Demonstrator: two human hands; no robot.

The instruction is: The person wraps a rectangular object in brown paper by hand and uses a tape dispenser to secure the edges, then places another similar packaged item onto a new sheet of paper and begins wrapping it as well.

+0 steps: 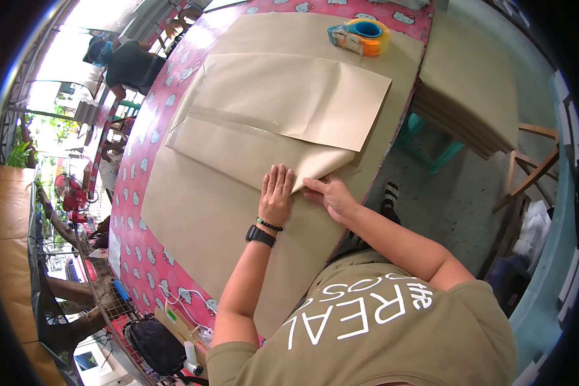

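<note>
A folded piece of brown kraft paper (257,148) lies on a larger brown sheet (186,199) that covers much of the table. Clear tape runs along the seam across its middle. My left hand (275,198) is pressed flat near its near edge, fingers stretched out and close together. Beside it, my right hand (331,198) pinches the folded corner between thumb and fingers. From that corner a slanting crease rises toward the paper's open right end. The right fingertips are partly hidden behind the fold.
An orange and blue tape dispenser (360,37) stands at the table's far right. The table has a pink patterned cover (135,225). Stacked brown sheets (469,77) rest on a teal stool (431,148) to the right. Another person (132,64) is at the far left.
</note>
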